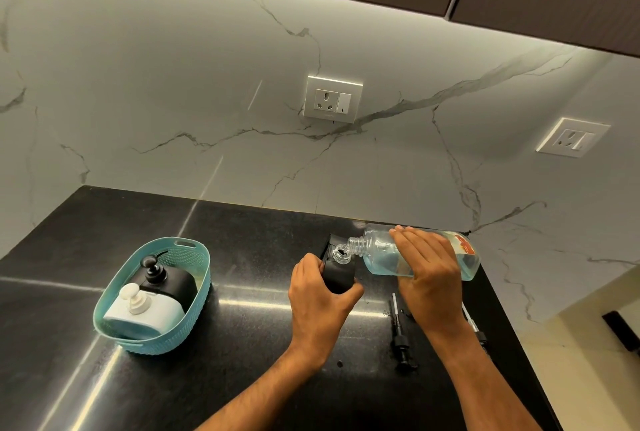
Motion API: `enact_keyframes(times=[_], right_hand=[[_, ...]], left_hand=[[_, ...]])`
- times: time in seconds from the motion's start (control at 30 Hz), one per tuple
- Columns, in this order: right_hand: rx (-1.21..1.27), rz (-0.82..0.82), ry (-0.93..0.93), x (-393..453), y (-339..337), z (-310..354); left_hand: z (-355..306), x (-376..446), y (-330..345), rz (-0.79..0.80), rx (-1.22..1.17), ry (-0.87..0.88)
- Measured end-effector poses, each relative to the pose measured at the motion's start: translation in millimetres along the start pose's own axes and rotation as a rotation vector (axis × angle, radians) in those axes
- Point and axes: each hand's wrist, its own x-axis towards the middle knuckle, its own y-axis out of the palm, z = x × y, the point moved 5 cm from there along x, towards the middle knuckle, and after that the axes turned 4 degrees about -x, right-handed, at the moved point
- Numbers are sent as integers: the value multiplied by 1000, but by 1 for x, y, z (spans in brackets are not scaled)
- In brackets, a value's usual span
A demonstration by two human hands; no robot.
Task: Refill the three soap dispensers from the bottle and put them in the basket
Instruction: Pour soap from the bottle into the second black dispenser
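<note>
**Pouring stage: third dispenser under the tipped bottle**

Left hand (320,295) wrapped around the black soap dispenser (338,273), thumb on the near side, fingers curled round the far side, holding it upright on the black counter (242,326) with its clear open neck (341,255) exposed. Right hand (427,273) clamped over the clear refill bottle (460,259), palm on top and fingers curled down its flank. Bottle tipped nearly horizontal, long axis running right to left, uncapped mouth (353,245) just beside and slightly above the dispenser neck; whether the two touch, not resolvable. Pale blue liquid pooled low in the bottle's body, apparently short of the mouth; no stream visible. Critical relation: bottle mouth to the right of the neck and close, so, in all likelihood, a further raise of the bottle's base by the right hand needed for flow, with the left hand as the steadying grip.

Two dispensers, one black (166,280) and one white (145,312), standing with pumps fitted in the teal basket (114,295), well to the left. Loose black pump (400,337) flat on the counter between the forearms, tube pointing away; a second tubed part (476,326) partly hidden behind the right wrist.
</note>
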Motion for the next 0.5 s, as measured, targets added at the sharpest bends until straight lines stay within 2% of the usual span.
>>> enact_keyframes(times=[0.5], right_hand=[[-2,29,11,-1,3,-4]], left_hand=[[-2,-2,-1,2,-4,-7]])
